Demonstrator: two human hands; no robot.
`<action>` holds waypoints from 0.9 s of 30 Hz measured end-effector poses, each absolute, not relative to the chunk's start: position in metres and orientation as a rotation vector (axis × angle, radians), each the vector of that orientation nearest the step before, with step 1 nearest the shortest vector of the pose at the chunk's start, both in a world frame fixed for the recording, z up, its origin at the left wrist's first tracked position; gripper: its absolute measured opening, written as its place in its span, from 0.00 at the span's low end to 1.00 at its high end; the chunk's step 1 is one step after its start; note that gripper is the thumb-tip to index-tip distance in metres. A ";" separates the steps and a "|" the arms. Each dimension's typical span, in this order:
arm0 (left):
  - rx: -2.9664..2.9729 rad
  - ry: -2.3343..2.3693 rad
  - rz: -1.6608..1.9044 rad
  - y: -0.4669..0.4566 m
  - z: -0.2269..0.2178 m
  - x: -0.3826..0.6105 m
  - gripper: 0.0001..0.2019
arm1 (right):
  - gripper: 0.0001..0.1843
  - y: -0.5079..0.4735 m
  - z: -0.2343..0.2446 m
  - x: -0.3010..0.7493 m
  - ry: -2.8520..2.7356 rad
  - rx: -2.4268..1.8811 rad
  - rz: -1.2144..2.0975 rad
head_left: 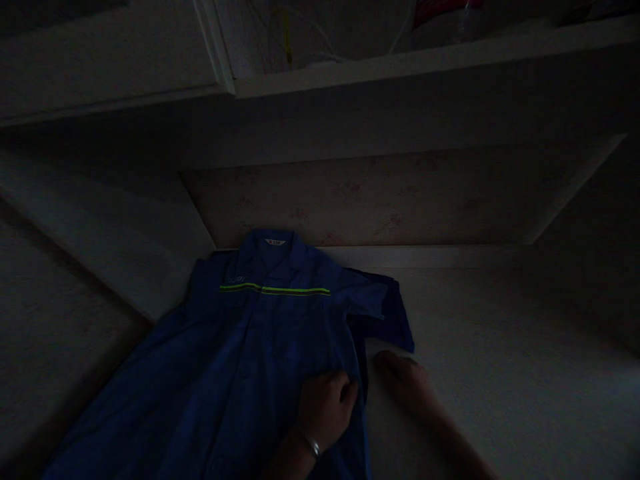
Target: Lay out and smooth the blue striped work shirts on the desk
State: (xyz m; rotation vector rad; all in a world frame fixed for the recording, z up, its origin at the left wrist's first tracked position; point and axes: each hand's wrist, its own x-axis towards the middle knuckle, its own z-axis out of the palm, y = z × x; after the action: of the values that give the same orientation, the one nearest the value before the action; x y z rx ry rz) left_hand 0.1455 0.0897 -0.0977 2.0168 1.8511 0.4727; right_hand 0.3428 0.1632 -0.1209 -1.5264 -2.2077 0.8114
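Note:
A blue short-sleeved work shirt (280, 327) lies spread with its front up and its collar toward the back wall. A yellow-green stripe crosses its chest. My left hand (327, 407), with a silver bracelet at the wrist, rests on the shirt near its right edge, fingers curled as if pinching the cloth; the dim light hides the exact grip. Just off that edge, my right hand (403, 380) is low over the pale surface, its fingers bunched together and dim, with no object visible in them. Darker blue cloth (387, 323) shows from under the shirt's right sleeve.
The pale surface (480, 353) extends to the right. A shelf edge (400, 67) runs overhead, with a red item (443, 8) on it. A cabinet panel (100, 60) hangs at upper left, a side panel (105, 220) stands at left, and a floral back wall (350, 203) closes the rear.

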 end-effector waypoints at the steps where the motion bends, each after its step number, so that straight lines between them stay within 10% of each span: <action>1: 2.012 1.853 0.472 0.090 -0.098 0.145 0.15 | 0.21 0.164 -0.122 0.343 -2.211 -1.536 0.807; 27: 1.887 1.893 0.025 0.017 -0.054 0.169 0.13 | 0.26 0.199 -0.111 0.356 -1.723 -1.565 0.928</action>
State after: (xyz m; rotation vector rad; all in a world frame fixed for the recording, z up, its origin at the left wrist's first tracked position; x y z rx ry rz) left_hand 0.1689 0.0172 -0.0540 1.8873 1.8931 0.0247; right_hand 0.3555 0.1987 -0.1109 -1.5653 -1.7233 0.9277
